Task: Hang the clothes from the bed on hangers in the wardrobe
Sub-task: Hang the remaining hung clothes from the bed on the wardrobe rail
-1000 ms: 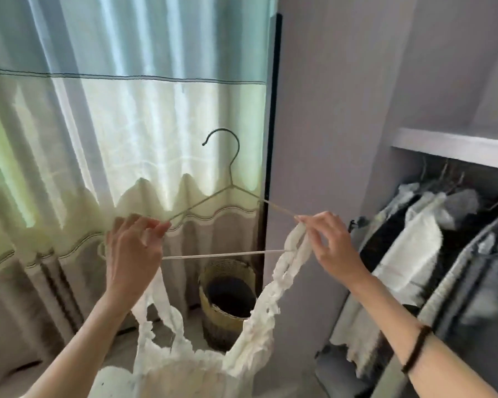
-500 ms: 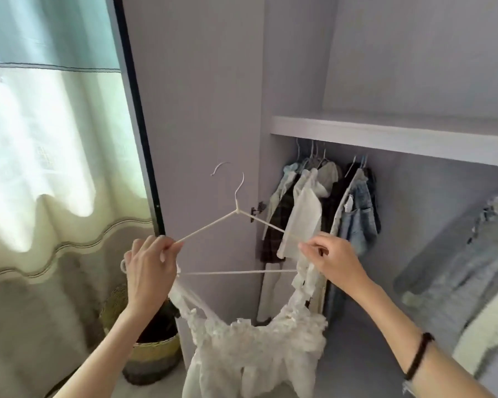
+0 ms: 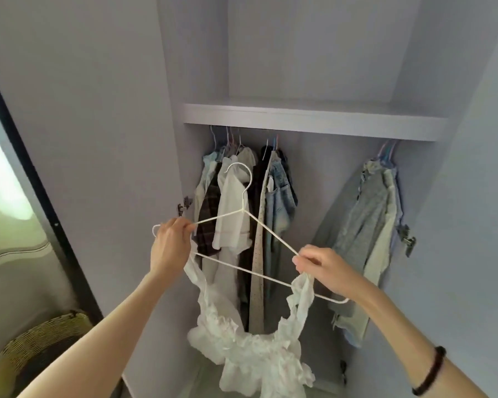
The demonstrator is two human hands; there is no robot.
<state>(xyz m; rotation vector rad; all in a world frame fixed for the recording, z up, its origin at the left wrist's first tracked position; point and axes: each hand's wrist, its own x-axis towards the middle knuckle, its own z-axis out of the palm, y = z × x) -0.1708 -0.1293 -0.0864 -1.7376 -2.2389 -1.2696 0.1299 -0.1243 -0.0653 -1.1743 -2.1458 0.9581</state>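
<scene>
I hold a thin white wire hanger [image 3: 243, 209] in front of the open wardrobe, tilted down to the right. My left hand [image 3: 170, 245] grips its left end. My right hand [image 3: 325, 267] pinches the right arm of the hanger together with a strap of a white ruffled top [image 3: 256, 349]. The top hangs below the hanger by its two straps, one at each end. The hanger's hook points up in front of the clothes on the rail.
Several garments [image 3: 242, 214] hang on the left of the rail under a shelf [image 3: 314, 122], and pale denim pieces [image 3: 365, 234] hang at the right, with a gap between. An open wardrobe door [image 3: 92, 139] stands at the left. A woven basket [image 3: 32, 351] sits at the lower left.
The view has swung right from the curtain to face the wardrobe. Both hands have carried the hanger and top along, and the hanger now slopes down to the right.
</scene>
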